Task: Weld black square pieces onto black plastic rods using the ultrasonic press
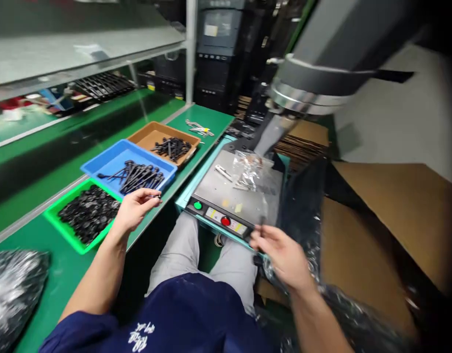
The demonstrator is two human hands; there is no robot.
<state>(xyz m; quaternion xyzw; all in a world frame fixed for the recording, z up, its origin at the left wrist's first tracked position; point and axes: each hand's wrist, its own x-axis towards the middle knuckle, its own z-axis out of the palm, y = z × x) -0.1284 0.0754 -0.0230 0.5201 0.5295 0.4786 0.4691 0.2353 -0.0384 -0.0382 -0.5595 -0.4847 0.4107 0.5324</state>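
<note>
Head view: left fingertips (151, 192) pinch small part (158, 196); right fingertips (256, 235), dark piece (262, 223).

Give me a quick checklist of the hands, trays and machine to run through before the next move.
1. Left fingers gripping: ok, the left hand pinches a small part.
2. Right grip secure: cannot tell, the right hand is blurred.
3. Trays stocked: ok, black parts lie in the green tray, blue tray and brown tray.
4. Buttons uncovered: ok, both green button and red button show.
5. Metal plate clear: not ok, a clear bag lies on it.
</note>
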